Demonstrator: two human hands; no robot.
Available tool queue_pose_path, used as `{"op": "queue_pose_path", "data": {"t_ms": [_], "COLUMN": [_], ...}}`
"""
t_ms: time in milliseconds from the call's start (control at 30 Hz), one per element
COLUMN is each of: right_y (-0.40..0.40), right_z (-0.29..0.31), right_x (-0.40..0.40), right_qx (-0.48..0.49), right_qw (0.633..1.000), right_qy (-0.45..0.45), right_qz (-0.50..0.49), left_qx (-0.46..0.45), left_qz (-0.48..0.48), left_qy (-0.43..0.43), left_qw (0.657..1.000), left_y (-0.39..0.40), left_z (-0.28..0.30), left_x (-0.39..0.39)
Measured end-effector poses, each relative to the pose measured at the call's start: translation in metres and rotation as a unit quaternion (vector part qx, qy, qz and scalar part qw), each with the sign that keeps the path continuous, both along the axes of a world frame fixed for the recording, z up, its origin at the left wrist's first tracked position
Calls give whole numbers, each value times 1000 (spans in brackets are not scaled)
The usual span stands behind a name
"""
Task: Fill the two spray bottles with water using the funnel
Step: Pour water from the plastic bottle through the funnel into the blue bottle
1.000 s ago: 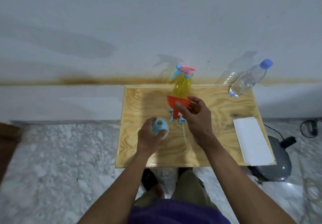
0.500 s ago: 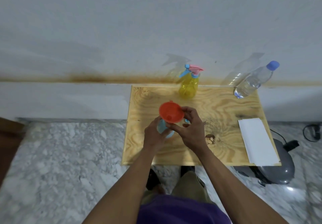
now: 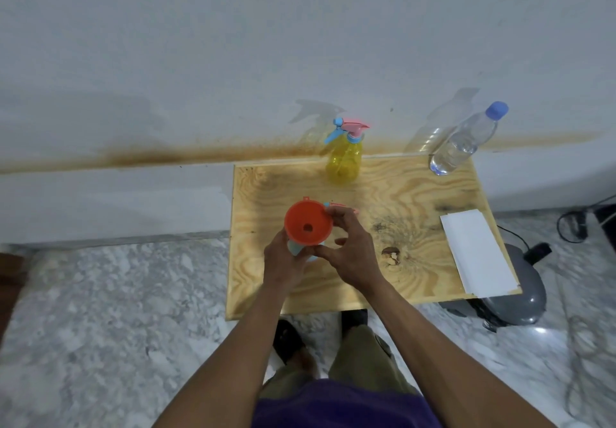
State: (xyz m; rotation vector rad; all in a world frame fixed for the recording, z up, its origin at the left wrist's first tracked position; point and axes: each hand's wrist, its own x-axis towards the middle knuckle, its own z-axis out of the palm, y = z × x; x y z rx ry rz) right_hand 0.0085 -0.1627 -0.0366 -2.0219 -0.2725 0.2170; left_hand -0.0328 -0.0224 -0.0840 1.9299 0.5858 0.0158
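Note:
An orange funnel sits mouth-up in the neck of a light blue bottle near the middle of the plywood table. My left hand grips the blue bottle from the left. My right hand holds the funnel's right rim between curled thumb and forefinger. The blue bottle's removed pink and blue spray head lies just behind my right hand, mostly hidden. A yellow spray bottle with its head on stands at the table's back edge. A clear water bottle with a blue cap stands at the back right.
A white sheet of paper lies along the table's right edge. A dark knot marks the wood right of my hands. A grey appliance with cables sits on the marble floor beyond the right edge. The wall is close behind.
My right hand carried the funnel from near the yellow bottle and set it into the blue bottle's neck. The left hand kept hold of the blue bottle.

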Motion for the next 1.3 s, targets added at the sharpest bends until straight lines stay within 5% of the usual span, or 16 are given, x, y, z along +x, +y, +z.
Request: {"op": "queue_pose_path", "data": {"t_ms": [267,367,500,800,1300], "right_y": [-20,-45,-90,-212,-275], "right_z": [7,8,11,17,34], "right_x": [1,11,36,139,292], "right_qx": [20,43,58,42,6], "right_qw": [996,988,974,950,987], "right_qy": [57,81,93,90,19], "right_qz": [-66,-127,-196,-297,-160], "left_qx": [32,57,84,12,-9], "left_qz": [31,69,-17,-53,-21], "left_qy": [-5,84,143,110,0], "left_qw": [999,992,986,992,1000], "left_y": [-5,-21,-60,-179,-301], "left_z": [-4,-8,-19,15,34], "left_x": [-9,-23,-32,89,277]}}
